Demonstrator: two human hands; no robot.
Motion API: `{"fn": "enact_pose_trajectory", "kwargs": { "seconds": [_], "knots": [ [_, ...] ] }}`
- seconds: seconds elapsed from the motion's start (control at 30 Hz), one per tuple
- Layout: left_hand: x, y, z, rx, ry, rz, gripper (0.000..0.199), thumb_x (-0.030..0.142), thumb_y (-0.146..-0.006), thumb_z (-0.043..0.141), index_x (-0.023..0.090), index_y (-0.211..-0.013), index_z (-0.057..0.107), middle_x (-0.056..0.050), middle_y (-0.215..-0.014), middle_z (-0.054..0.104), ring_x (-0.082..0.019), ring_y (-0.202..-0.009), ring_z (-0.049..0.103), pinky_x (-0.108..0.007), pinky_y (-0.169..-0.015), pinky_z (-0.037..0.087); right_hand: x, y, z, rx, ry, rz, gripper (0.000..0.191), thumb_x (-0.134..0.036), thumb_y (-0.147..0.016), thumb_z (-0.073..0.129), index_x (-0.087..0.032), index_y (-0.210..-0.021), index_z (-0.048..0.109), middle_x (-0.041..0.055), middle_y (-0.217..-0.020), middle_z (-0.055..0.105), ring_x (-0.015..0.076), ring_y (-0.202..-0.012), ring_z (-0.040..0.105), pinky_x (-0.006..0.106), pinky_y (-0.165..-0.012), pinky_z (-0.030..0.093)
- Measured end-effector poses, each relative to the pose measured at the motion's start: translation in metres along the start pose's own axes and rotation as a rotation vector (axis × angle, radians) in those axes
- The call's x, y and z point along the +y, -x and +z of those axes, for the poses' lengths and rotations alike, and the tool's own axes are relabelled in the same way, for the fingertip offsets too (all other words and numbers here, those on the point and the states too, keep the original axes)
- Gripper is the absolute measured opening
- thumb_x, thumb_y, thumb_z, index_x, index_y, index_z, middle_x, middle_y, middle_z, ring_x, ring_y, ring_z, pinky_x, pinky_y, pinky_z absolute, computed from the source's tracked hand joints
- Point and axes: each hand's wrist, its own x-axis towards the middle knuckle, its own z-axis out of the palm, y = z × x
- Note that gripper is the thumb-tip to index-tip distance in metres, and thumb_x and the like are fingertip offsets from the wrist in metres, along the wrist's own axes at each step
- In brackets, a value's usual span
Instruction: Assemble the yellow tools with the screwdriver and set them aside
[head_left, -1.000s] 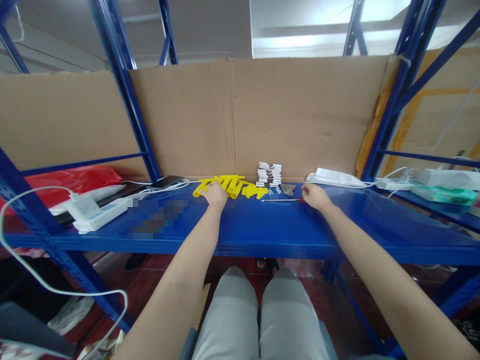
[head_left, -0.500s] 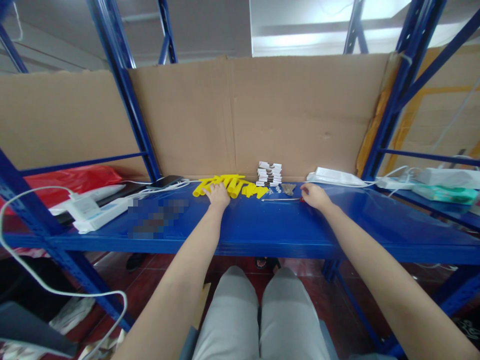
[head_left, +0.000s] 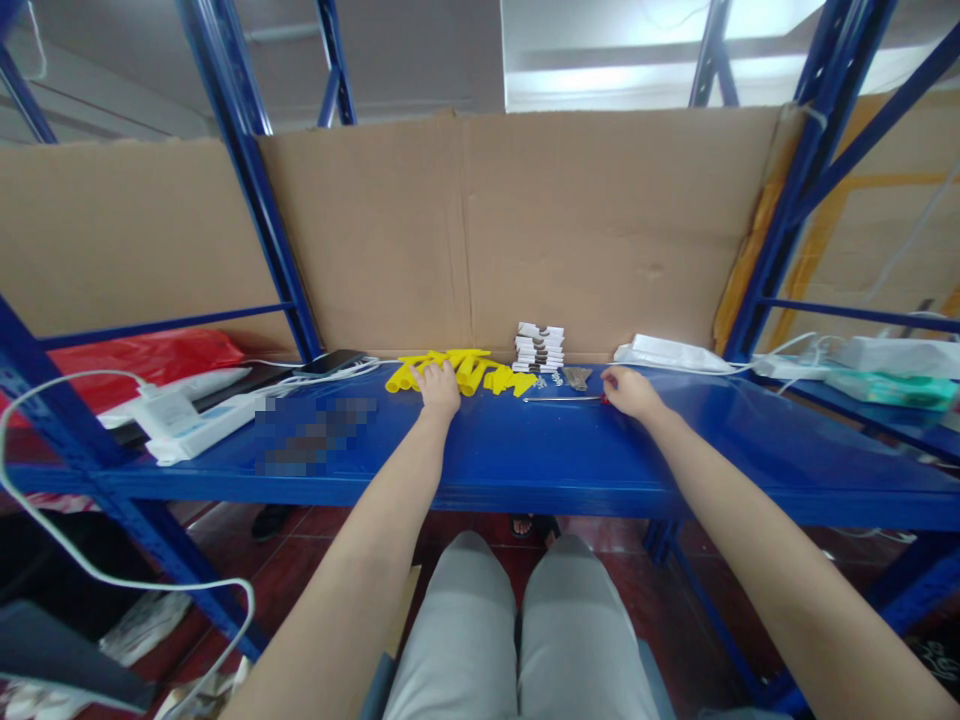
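Note:
My left hand [head_left: 438,388] rests over a pile of yellow plastic tube-shaped pieces [head_left: 471,374], touching them with its fingers spread. Whether any piece is gripped under the palm is hidden. To its right lie smaller flat yellow pieces [head_left: 514,381]. My right hand [head_left: 630,392] is closed around the red handle of a screwdriver [head_left: 562,400], whose thin metal shaft points left just above the blue shelf. Behind the shaft are small silvery bits [head_left: 556,379] and a little heap of brownish small parts [head_left: 576,377]. Stacked white pieces [head_left: 538,348] stand near the cardboard.
The blue metal shelf [head_left: 540,455] has a cardboard sheet [head_left: 600,220] at its back and blue uprights at the sides. A power strip [head_left: 206,430] with white cables, a dark phone-like object [head_left: 335,362] and a red bag [head_left: 150,355] are left. A white packet [head_left: 671,352] lies right.
The fingers of my left hand have shifted slightly on the yellow pieces. My right hand and the screwdriver have stayed in place.

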Motion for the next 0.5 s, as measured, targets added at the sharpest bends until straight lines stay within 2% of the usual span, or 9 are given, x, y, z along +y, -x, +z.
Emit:
{"fn": "enact_pose_trajectory", "kwargs": {
  "seconds": [0.2,0.5],
  "knots": [
    [0.0,-0.001,-0.009,0.018,0.035,-0.013,0.042,0.009,-0.09,0.028,0.01,-0.121,0.057,-0.022,-0.124,0.06,-0.029,-0.116,0.056,-0.044,-0.103,0.037,0.002,-0.001,0.002,0.008,-0.025,-0.008,0.032,-0.013,-0.085,0.046,-0.015,-0.109,0.067,0.0129,-0.106,0.073,0.0226,-0.099,0.067,0.03,-0.088,0.049],
    [-0.002,-0.002,-0.013,0.076,0.168,-0.04,0.045,0.002,-0.081,0.041,0.011,-0.124,0.054,-0.019,-0.122,0.06,-0.031,-0.118,0.055,-0.042,-0.101,0.039,0.004,-0.001,0.003,-0.008,-0.034,-0.036,0.033,-0.012,-0.083,0.048,-0.017,-0.109,0.068,0.0109,-0.104,0.073,0.0213,-0.098,0.068,0.028,-0.087,0.049]
  ]
}}
